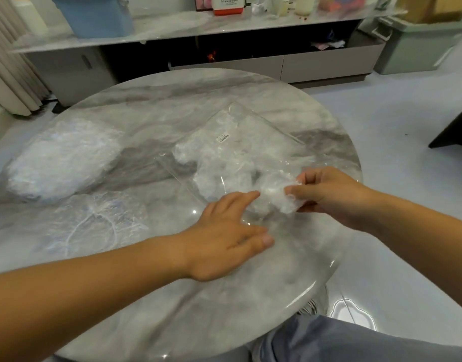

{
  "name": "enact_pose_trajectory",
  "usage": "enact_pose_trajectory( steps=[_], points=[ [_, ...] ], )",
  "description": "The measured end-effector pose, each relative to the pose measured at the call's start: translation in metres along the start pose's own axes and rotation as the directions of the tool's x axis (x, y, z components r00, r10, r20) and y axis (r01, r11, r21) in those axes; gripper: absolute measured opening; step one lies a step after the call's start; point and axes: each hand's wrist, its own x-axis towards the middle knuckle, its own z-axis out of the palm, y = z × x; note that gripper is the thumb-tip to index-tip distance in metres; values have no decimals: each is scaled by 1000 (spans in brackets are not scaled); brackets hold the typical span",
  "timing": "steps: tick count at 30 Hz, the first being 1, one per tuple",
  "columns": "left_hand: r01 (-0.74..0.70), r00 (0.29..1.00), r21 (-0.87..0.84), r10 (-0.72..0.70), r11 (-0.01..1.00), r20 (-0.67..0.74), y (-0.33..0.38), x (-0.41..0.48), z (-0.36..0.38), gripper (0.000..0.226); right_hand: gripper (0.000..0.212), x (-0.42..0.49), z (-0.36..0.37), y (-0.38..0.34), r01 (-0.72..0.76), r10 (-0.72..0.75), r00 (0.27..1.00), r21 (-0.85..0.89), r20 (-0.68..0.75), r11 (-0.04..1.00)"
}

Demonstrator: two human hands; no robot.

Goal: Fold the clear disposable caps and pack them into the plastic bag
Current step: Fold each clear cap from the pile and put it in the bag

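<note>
Half fed one folded cap (276, 198), pinched in the right hand (331, 197), into the plastic bag (240, 131) just beyond the flat, straight-fingered left hand (224, 233) pressing its film; likely needed that mouth pinned and the cap slid deep.

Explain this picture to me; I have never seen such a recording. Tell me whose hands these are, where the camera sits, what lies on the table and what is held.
No machine here: a person works with bare hands, and the one picture comes from a camera on their head, looking down. The round marble table carries a clear plastic bag with crumpled caps inside, a heap of loose caps on the left, and one cap spread flat nearer the person. The right hand pinches a bunched cap at the bag's near end. The left hand lies flat, fingers straight, at the bag's edge.
</note>
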Motion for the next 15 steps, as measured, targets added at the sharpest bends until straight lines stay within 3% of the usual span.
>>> enact_pose_trajectory(
  steps=[3, 7, 11, 15],
  points=[
    [1, 998, 224, -14, 974, 58, -3, -1, 7, 85, 21, 0, -1, 11, -53, 59, 997, -115, 42, 992],
    [61, 997, 413, -40, 909, -60, -4, 0, 11, 88, 23, 0, -1, 17, -102, 118, 991, -206, 69, 973],
    [35, 992, 429, 19, 903, -122, -6, -6, 13, 85, 13, 1, 6, 15, -227, 245, 968, -233, 53, 946],
    [42, 985, 409, 32, 912, -172, -10, -11, 17, 87, 9, 2, 18, 11, -348, 358, 929, -111, 93, 931]
  ],
)
